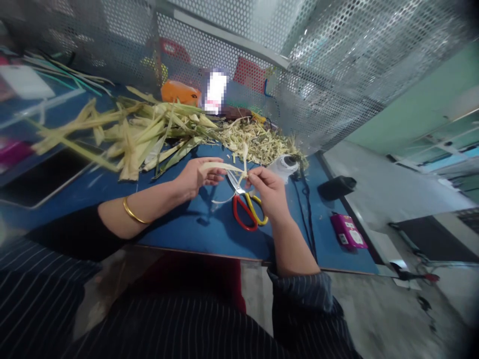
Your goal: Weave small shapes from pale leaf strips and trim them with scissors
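Note:
A pale strip of what looks like corn husk (224, 165) stretches between my two hands above the blue table. My left hand (197, 175) is curled round its wide end, with the fingers loosely bent. At the other end my right hand (268, 187) pinches the strip at a small knot or crossing, where one thin end sticks up and another hangs in a curve. Beneath the hands lie scissors (245, 212) with one red and one yellow handle, their blades partly behind the strip. A white spool of thread (283, 167) is just behind my right hand.
Long dry husks (149, 129) are heaped at the back left, beside a pile of short scraps (258, 139). A lit phone (216, 92) and an orange packet (179, 93) stand behind. Rightward are dark cords (305, 214), a black cylinder (337, 188) and a magenta pack (348, 231). A dark tablet (45, 174) lies left.

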### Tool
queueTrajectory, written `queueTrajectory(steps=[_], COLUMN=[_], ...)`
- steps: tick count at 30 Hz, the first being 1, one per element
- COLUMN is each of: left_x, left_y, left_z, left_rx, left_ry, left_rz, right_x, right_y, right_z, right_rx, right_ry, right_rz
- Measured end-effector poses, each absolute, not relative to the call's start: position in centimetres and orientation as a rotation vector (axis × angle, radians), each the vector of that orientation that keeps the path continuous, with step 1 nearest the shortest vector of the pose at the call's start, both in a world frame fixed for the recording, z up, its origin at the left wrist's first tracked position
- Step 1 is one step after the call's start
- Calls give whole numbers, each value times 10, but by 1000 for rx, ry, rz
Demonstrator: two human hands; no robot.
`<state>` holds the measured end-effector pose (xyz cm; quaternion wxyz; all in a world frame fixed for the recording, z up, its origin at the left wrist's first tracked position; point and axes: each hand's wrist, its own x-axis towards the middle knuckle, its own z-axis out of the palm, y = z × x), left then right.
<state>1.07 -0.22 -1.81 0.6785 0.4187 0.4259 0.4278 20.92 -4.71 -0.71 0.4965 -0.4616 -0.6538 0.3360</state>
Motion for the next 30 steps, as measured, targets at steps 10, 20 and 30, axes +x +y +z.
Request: queueTrajectory(steps=[10,20,30], left_x=[4,11,10], left_y=[-3,-15,-9], left_z=[-5,-5,-5], left_rx=[1570,1546,831], left_ry=[913,898,703], left_rz=[723,688,647], right_x=[207,206,210], right_y=[-48,-47,-44], right_z=[-7,-14,-13], right_rx=[-1244,-1256,-1224], right_ry=[-1808,-1876,-1446], right_rz=[603,537,181])
